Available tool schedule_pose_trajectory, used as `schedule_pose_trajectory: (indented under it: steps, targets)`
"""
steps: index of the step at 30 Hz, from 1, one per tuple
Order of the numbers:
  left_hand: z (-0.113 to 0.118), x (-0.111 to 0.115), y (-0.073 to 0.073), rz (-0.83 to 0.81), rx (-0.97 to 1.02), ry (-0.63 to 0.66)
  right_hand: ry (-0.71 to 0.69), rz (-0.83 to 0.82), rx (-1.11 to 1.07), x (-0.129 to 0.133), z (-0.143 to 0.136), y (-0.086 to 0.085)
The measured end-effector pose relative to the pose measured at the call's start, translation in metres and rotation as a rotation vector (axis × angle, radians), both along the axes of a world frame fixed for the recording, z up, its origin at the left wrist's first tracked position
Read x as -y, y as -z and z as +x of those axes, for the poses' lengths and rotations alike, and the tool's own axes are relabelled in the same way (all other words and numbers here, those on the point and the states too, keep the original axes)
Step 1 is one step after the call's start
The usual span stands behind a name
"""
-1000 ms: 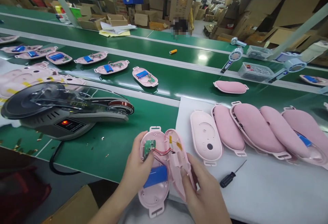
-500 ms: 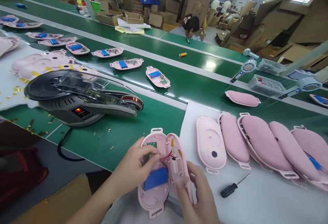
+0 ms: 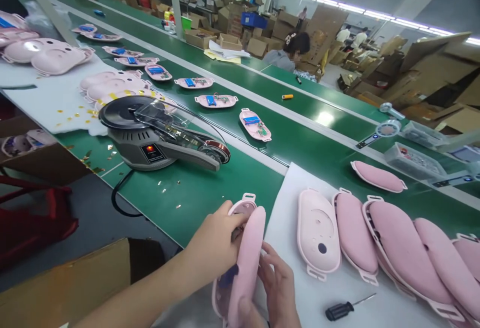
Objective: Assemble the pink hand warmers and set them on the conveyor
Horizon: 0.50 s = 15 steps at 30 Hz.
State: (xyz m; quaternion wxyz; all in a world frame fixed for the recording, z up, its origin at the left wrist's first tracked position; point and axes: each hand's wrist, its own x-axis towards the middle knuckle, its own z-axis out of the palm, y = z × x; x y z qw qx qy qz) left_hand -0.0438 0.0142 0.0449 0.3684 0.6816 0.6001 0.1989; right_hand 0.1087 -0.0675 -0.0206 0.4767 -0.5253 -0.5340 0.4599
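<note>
- Head view, bottom centre of the frame: the left hand (image 3: 215,248) clamps the back shell (image 3: 240,207) of a pink oval device, fingers curled over its edge; the right hand (image 3: 275,288) presses the padded cover (image 3: 245,263) against it from the other side.
- Both grips are closed on the device, held edge-up just above the desk (image 3: 300,188).
- The step appears to be closing the two halves; a blue part shows at the seam, so seating evenly seems the next need.
- Lower right, a screwdriver (image 3: 339,310) lies near.
- Right of the hands, a row of pink shells (image 3: 354,233).
- Left of centre, a tape dispenser (image 3: 157,135) stands on the green belt (image 3: 300,138).
</note>
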Motion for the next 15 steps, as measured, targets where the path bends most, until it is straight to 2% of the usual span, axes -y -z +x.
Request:
schedule_pose_trajectory:
  steps: [5,8,11,15]
  targets:
    - [0.01,0.006,-0.001,0.055,-0.115,-0.019,-0.037,-0.042,0.001,0.002,-0.005,-0.007]
    - [0.014,0.008,0.0,0.063,-0.151,-0.002,0.015,-0.087,0.031,0.001,-0.004,-0.006]
    - [0.013,0.01,0.0,0.056,-0.05,-0.018,0.047,-0.099,-0.055,-0.001,-0.001,-0.003]
    - [0.007,0.012,0.003,0.022,0.243,-0.072,0.017,-0.111,-0.209,-0.003,0.006,-0.001]
